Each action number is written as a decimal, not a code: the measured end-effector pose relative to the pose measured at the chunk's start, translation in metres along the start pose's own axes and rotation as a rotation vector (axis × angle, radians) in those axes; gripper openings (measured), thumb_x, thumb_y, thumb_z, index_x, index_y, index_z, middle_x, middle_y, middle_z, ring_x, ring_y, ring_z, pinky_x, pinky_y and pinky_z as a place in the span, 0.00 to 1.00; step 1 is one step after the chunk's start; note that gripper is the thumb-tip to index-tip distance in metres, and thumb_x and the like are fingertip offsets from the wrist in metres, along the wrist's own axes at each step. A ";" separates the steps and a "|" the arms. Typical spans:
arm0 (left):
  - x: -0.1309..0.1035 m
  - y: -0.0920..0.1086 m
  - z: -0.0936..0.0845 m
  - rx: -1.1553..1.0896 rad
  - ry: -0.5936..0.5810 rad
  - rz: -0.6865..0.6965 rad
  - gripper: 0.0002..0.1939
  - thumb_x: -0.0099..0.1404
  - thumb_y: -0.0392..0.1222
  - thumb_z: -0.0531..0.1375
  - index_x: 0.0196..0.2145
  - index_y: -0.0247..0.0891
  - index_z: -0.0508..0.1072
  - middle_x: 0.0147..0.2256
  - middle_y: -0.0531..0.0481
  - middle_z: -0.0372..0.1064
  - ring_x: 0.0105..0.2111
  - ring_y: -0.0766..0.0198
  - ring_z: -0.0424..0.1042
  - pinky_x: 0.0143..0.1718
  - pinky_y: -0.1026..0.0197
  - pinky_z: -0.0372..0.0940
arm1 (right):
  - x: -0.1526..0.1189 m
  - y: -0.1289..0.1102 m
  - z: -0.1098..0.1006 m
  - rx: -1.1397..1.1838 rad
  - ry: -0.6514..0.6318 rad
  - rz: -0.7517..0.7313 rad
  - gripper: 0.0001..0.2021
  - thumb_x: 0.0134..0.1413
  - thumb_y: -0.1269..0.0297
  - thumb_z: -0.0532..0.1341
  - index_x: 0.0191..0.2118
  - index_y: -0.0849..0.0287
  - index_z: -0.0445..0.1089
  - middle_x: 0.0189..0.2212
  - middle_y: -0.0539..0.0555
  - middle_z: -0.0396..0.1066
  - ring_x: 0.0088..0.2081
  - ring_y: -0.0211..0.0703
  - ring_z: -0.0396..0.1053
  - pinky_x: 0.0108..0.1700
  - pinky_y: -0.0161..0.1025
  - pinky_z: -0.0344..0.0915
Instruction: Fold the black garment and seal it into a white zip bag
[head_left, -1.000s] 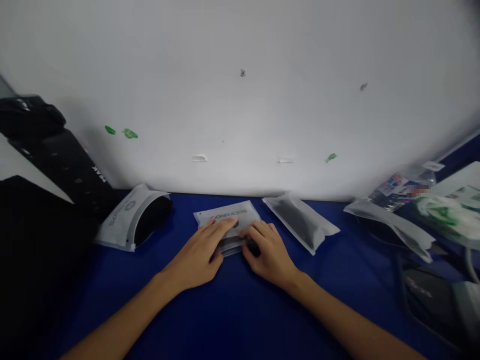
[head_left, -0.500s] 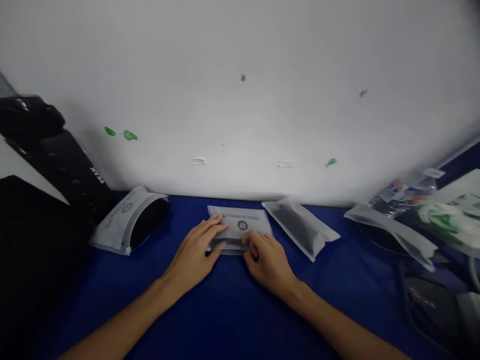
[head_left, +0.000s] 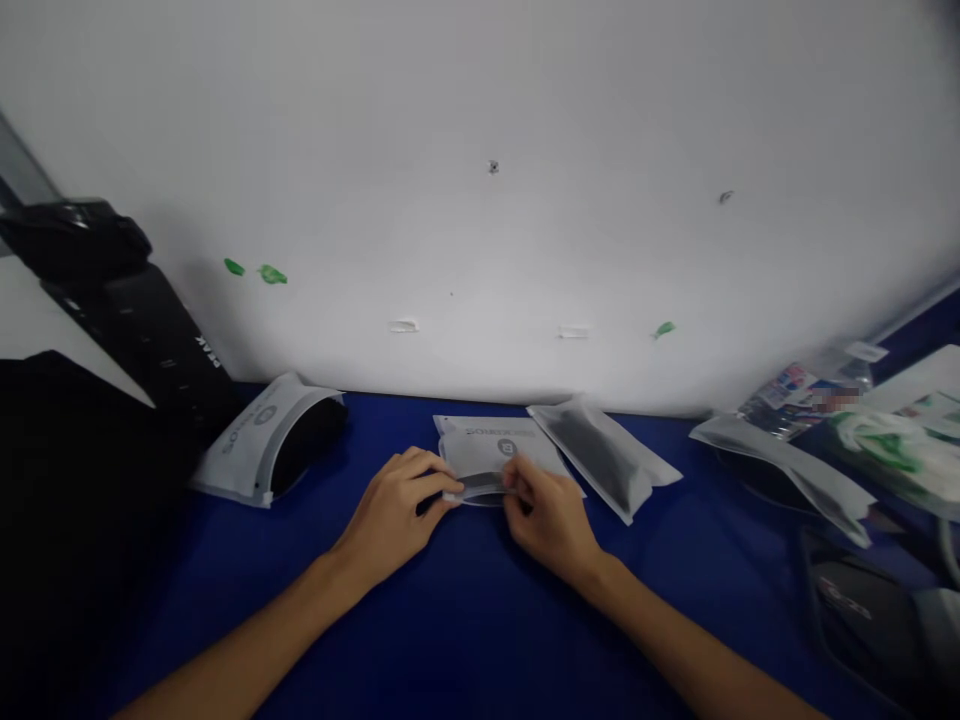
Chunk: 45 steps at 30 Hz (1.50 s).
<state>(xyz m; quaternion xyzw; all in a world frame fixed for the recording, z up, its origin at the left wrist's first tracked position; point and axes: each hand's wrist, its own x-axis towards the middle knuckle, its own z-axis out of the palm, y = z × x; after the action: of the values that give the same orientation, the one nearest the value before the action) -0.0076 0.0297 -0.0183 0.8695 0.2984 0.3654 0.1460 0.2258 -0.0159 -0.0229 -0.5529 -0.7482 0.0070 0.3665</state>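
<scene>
A frosted zip bag (head_left: 486,452) with a dark round logo and print lies flat on the blue table, its near edge slightly gaping over something dark inside. Thumb and fingers of my left hand (head_left: 397,510) pinch its near left corner. Curled fingers of my right hand (head_left: 551,520) grip the near edge right of the middle; the fingertips are partly hidden. Just right of it, a second frosted bag (head_left: 600,450) with dark contents overlaps its right side. On the left, another printed bag (head_left: 251,440) stands open with black contents showing.
A fourth frosted bag (head_left: 787,465) lies at the right, near a clear plastic bottle (head_left: 795,395). A black case or device (head_left: 855,600) is at the lower right. At the left stands a black object marked PEAK (head_left: 165,340). A white wall (head_left: 480,230) rises behind the table.
The middle bag has shifted right, closer to the bag beside it. My left hand has slid from its top to the near left corner. My right hand has moved slightly right.
</scene>
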 end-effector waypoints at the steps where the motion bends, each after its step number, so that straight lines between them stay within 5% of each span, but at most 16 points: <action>1: 0.000 0.000 0.000 -0.010 0.003 -0.002 0.08 0.71 0.32 0.66 0.43 0.43 0.82 0.44 0.50 0.79 0.45 0.57 0.76 0.48 0.52 0.69 | -0.001 -0.005 -0.001 0.024 0.011 -0.073 0.10 0.54 0.76 0.57 0.40 0.54 0.69 0.23 0.45 0.67 0.22 0.38 0.65 0.29 0.36 0.59; 6: 0.001 0.004 0.000 -0.017 -0.040 -0.008 0.09 0.69 0.27 0.65 0.38 0.41 0.79 0.38 0.54 0.81 0.36 0.62 0.77 0.41 0.57 0.66 | -0.006 -0.022 0.002 0.065 -0.017 -0.371 0.07 0.63 0.71 0.63 0.44 0.54 0.76 0.32 0.50 0.74 0.31 0.40 0.72 0.35 0.36 0.65; 11: -0.002 0.005 0.004 -0.003 -0.026 0.105 0.11 0.68 0.24 0.63 0.35 0.39 0.77 0.33 0.56 0.80 0.32 0.64 0.78 0.38 0.58 0.63 | -0.007 -0.022 0.005 0.098 0.100 -0.434 0.03 0.66 0.71 0.64 0.42 0.56 0.76 0.28 0.48 0.73 0.27 0.36 0.69 0.30 0.35 0.63; 15: -0.004 0.005 0.006 -0.020 -0.034 0.086 0.12 0.66 0.23 0.63 0.34 0.39 0.76 0.32 0.57 0.80 0.30 0.65 0.77 0.37 0.59 0.62 | -0.007 -0.022 0.006 0.083 0.049 -0.443 0.05 0.66 0.68 0.66 0.45 0.56 0.77 0.31 0.50 0.76 0.29 0.38 0.73 0.32 0.37 0.65; 22: -0.001 0.009 0.004 -0.037 -0.097 -0.009 0.13 0.64 0.22 0.65 0.30 0.38 0.73 0.37 0.55 0.79 0.37 0.63 0.76 0.41 0.58 0.61 | -0.011 -0.026 0.008 0.101 0.027 -0.388 0.09 0.62 0.73 0.63 0.44 0.53 0.77 0.31 0.50 0.76 0.30 0.41 0.70 0.34 0.38 0.66; 27: -0.002 0.010 0.006 -0.067 -0.119 -0.064 0.13 0.64 0.21 0.63 0.31 0.39 0.73 0.35 0.55 0.76 0.35 0.63 0.73 0.41 0.59 0.61 | -0.010 -0.033 0.004 0.015 0.046 -0.278 0.06 0.57 0.70 0.64 0.40 0.53 0.74 0.46 0.56 0.78 0.45 0.51 0.74 0.46 0.48 0.69; 31: -0.002 0.011 0.006 -0.071 -0.128 -0.075 0.13 0.64 0.22 0.63 0.30 0.39 0.74 0.33 0.56 0.75 0.30 0.66 0.70 0.39 0.59 0.58 | -0.008 -0.032 0.004 0.031 -0.047 -0.138 0.14 0.58 0.66 0.63 0.50 0.54 0.69 0.61 0.64 0.71 0.61 0.62 0.70 0.60 0.60 0.66; 36: -0.002 0.014 0.006 -0.067 -0.135 -0.078 0.12 0.64 0.23 0.64 0.30 0.39 0.74 0.32 0.56 0.74 0.28 0.67 0.67 0.37 0.59 0.57 | -0.007 -0.025 0.006 0.104 -0.101 -0.115 0.30 0.57 0.66 0.62 0.65 0.56 0.58 0.65 0.66 0.68 0.67 0.62 0.66 0.65 0.63 0.65; 45: -0.001 0.017 0.005 -0.114 -0.137 -0.136 0.12 0.61 0.22 0.63 0.29 0.38 0.73 0.31 0.56 0.71 0.29 0.67 0.68 0.36 0.62 0.59 | -0.008 -0.023 0.008 0.014 -0.226 -0.071 0.34 0.55 0.63 0.63 0.68 0.60 0.62 0.75 0.64 0.55 0.77 0.63 0.47 0.76 0.68 0.50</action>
<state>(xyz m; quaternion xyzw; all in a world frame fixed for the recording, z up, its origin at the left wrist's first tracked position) 0.0027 0.0152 -0.0143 0.8606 0.3246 0.3107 0.2398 0.2030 -0.0278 -0.0235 -0.5193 -0.8038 0.0618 0.2836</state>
